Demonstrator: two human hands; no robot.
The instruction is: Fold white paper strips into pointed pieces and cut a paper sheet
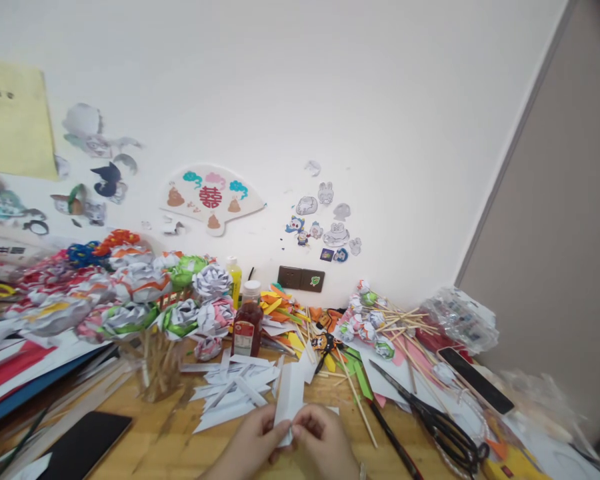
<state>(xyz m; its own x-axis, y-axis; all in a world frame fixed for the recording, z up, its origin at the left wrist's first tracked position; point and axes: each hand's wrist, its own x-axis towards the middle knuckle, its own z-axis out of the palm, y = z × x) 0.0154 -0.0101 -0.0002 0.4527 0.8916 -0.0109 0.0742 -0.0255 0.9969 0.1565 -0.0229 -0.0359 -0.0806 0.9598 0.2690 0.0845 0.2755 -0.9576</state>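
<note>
Near the table's front edge, my left hand (253, 437) and my right hand (325, 440) meet around a folded strip of white paper (291, 392). Fingers and thumbs of both hands pinch its lower end, while the upper part stands up, tilted away from me, with a crease along it. Just left of and behind the hands lies a loose pile of folded white paper strips (237, 383). A bottle of dark red liquid (247, 323) with a white cap stands behind that pile. My fingertips partly hide the lower end of the paper.
Paper flowers (140, 280) on sticks fill a clear container at left, near a black flat device (87, 443). Black-handled scissors (440, 427), a dark pen (393, 440), wooden sticks (357, 400) and a black phone-like slab (475, 380) lie at right. The white wall (405, 133) closes the back.
</note>
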